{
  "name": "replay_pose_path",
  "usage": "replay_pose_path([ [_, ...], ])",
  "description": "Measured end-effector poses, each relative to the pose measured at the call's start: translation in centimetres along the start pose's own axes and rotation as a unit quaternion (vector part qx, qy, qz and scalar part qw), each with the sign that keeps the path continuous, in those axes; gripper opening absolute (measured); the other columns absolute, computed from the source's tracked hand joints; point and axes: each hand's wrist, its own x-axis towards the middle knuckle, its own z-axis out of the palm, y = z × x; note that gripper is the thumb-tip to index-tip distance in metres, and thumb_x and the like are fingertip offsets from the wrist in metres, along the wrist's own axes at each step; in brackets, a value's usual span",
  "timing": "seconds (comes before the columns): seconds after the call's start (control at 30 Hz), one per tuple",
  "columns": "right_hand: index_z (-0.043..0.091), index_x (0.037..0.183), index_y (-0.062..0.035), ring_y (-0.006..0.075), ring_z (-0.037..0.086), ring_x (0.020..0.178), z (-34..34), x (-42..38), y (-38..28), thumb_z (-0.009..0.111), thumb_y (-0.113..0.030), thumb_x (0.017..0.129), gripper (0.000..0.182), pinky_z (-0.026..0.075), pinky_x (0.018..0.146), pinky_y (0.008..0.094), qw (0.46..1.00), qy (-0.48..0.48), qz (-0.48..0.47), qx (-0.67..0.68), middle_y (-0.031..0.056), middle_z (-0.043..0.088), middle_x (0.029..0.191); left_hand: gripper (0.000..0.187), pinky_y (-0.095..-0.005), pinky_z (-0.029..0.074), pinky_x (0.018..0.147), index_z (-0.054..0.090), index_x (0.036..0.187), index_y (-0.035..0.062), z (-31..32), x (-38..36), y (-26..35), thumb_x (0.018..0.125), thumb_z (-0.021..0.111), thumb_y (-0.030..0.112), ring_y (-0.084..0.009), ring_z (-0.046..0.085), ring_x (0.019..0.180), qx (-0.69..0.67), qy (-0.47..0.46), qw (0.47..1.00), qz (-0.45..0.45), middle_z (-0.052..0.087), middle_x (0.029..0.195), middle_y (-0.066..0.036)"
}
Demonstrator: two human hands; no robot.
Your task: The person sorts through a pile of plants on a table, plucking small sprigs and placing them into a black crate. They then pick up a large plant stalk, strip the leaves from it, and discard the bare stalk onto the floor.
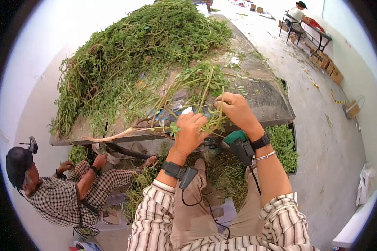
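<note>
A leafy green plant (207,90) with a long pale root (117,134) lies across the near edge of the table. My left hand (189,130) is closed round its stems close to that edge, the fingertips partly hidden. To the right, my right hand (238,109) pinches a thin green stem between thumb and fingers, a little above the edge. A small white scrap (187,110) shows just beyond my left knuckles. Behind both hands rises a large heap of the same green plants (146,46).
The dark wooden table (266,94) carries the heap and loose leaves. A green-filled crate (282,146) stands below its right end. More stems (230,178) lie on the floor by my legs. A co-worker (67,188) sits at the left; another person (297,14) sits far right.
</note>
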Motion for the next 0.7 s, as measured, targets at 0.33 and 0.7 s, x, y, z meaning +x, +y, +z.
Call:
replay_pose_path([
  [0.33, 0.061, 0.076, 0.0044, 0.0110, 0.048, 0.062, -1.3, -0.8, 0.9, 0.058, -0.021, 0.084, 0.027, 0.040, 0.056, 0.0304, 0.991, 0.052, 0.107, 0.061, 0.0061, 0.053, 0.063, 0.028, -0.0355, 0.037, 0.060, 0.055, 0.067, 0.0072, 0.2, 0.0, 0.2, 0.065, 0.076, 0.026, -0.0244, 0.049, 0.064, 0.017, -0.013, 1.000, -0.015, 0.052, 0.067, -0.004],
  [0.7, 0.062, 0.093, 0.0045, 0.0108, 0.053, 0.072, -2.2, -2.4, 1.7, 0.058, -0.022, 0.085, 0.028, 0.044, 0.065, 0.0279, 0.967, 0.125, 0.133, 0.175, 0.0038, 0.061, 0.078, 0.023, -0.0357, 0.038, 0.062, 0.059, 0.070, 0.0081, 0.4, 0.0, 0.3, 0.066, 0.075, 0.024, -0.0246, 0.049, 0.066, 0.027, -0.014, 0.999, -0.024, 0.052, 0.066, -0.004],
])
